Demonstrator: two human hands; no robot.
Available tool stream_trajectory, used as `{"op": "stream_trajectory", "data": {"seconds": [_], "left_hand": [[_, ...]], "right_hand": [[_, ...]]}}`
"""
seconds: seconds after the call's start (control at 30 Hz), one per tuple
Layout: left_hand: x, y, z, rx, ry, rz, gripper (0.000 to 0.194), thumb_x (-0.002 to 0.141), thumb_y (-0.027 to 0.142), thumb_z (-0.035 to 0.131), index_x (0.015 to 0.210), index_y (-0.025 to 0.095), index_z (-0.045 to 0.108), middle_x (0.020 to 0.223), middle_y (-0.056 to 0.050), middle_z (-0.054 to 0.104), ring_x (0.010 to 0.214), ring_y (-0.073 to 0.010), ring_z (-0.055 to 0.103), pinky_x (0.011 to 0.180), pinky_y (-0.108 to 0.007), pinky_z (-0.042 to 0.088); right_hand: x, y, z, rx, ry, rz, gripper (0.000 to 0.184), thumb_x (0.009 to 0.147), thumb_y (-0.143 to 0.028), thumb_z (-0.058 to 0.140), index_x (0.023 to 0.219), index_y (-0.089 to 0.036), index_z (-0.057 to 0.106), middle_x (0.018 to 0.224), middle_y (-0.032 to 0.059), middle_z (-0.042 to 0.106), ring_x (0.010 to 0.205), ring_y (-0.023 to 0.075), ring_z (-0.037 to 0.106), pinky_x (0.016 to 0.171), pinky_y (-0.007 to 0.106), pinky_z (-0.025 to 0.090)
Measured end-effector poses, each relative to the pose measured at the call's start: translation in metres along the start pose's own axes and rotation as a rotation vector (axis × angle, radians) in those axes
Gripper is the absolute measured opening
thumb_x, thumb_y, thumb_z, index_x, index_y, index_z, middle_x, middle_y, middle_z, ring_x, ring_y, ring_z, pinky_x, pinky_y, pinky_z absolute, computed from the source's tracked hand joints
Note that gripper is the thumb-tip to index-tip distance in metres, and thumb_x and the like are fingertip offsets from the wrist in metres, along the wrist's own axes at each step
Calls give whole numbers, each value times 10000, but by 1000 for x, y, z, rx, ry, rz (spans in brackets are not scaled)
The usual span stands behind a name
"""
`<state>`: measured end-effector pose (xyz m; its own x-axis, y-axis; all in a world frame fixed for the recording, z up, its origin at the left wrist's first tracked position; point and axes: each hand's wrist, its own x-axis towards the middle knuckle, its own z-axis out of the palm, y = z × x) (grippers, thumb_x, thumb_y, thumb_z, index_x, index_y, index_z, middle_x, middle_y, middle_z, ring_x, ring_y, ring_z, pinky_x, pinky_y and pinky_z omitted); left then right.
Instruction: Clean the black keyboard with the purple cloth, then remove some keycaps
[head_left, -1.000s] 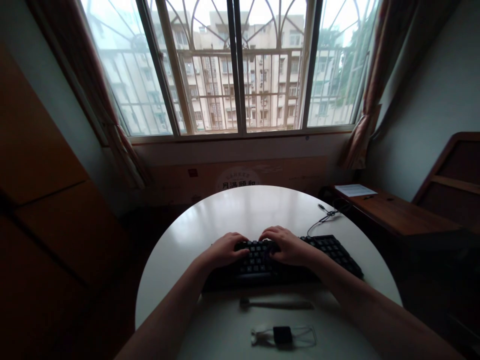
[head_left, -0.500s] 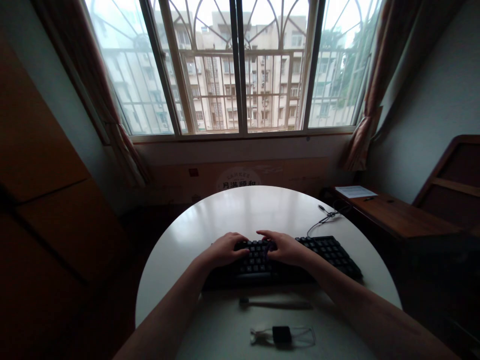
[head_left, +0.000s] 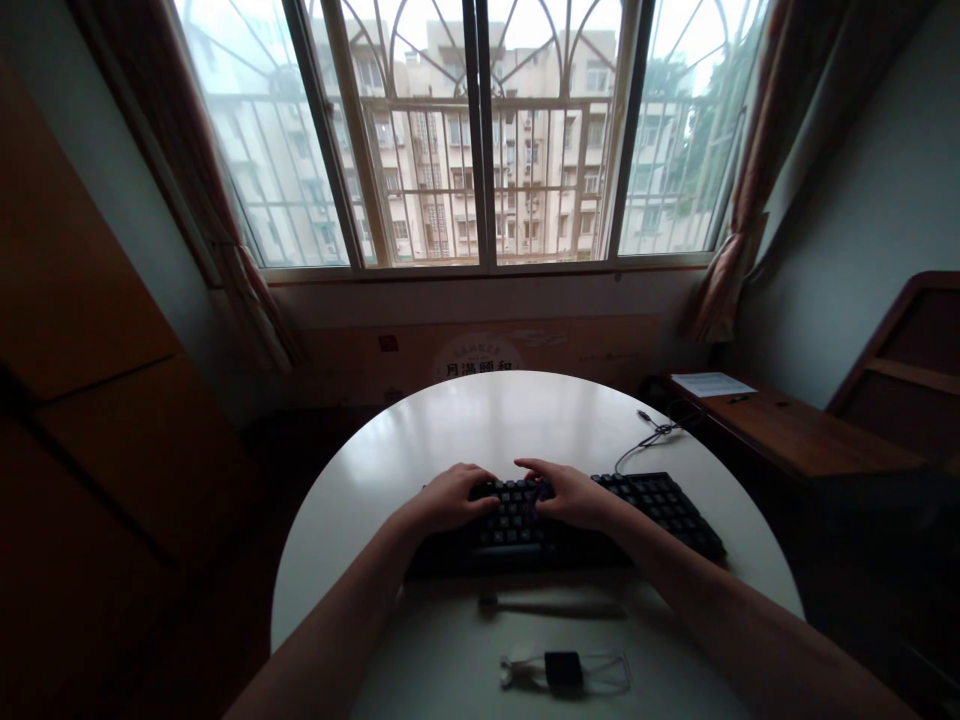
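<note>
A wide window (head_left: 484,150) stands behind a round white table (head_left: 352,500). On the table's near half lies a black keyboard (head_left: 517,525), partly under both arms. The left hand (head_left: 450,497) rests at its left part, thumb over the keys; whether it grips, I cannot tell. The right hand (head_left: 568,497) bends over the middle keys, forefinger stretched; its grip is too dark to tell. Nearer lie a brush (head_left: 559,606) and a wire tool (head_left: 564,669). Beyond the keyboard lies a thin cable (head_left: 637,444).

Daylight fills a wide window (head_left: 486,140), tied-back curtains (head_left: 739,230) flanking it, a round white surface (head_left: 487,420) before it, brown cabinet (head_left: 82,300) to its left.
</note>
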<state>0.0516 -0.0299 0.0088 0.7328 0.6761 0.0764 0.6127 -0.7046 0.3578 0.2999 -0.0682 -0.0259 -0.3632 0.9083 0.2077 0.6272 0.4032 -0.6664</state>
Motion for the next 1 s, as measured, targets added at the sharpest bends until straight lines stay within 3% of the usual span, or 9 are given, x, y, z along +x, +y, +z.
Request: {"op": "stream_trajectory", "data": {"seconds": [0.5,0.67,1.0], "left_hand": [[0,-2,1,2,8,14,352,870,420,587,1146,222,678,1125,-83,678,1064,-272,593,919,-361,458],[0,-2,0,-4,8,5,359,865,425,591,1152,229,680,1132,-79,679,1067,-272,592,919,-360,460],[0,-4,2,15,14,0,360,867,424,593,1159,231,675,1142,-83,673,1083,-275,585,931,-362,454]], "right_hand": [[2,4,1,4,-10,-10,732,708,-155,630,1417,-256,481,1177,65,662,997,223,629,924,369,473],[3,8,-1,64,-66,-11,767,680,-148,654,1418,-262,479,1204,62,643,1009,219,626,930,363,473],[2,2,2,26,-8,0,699,695,-157,638,1378,-261,529,1186,58,663,1027,230,625,946,374,470]]}}
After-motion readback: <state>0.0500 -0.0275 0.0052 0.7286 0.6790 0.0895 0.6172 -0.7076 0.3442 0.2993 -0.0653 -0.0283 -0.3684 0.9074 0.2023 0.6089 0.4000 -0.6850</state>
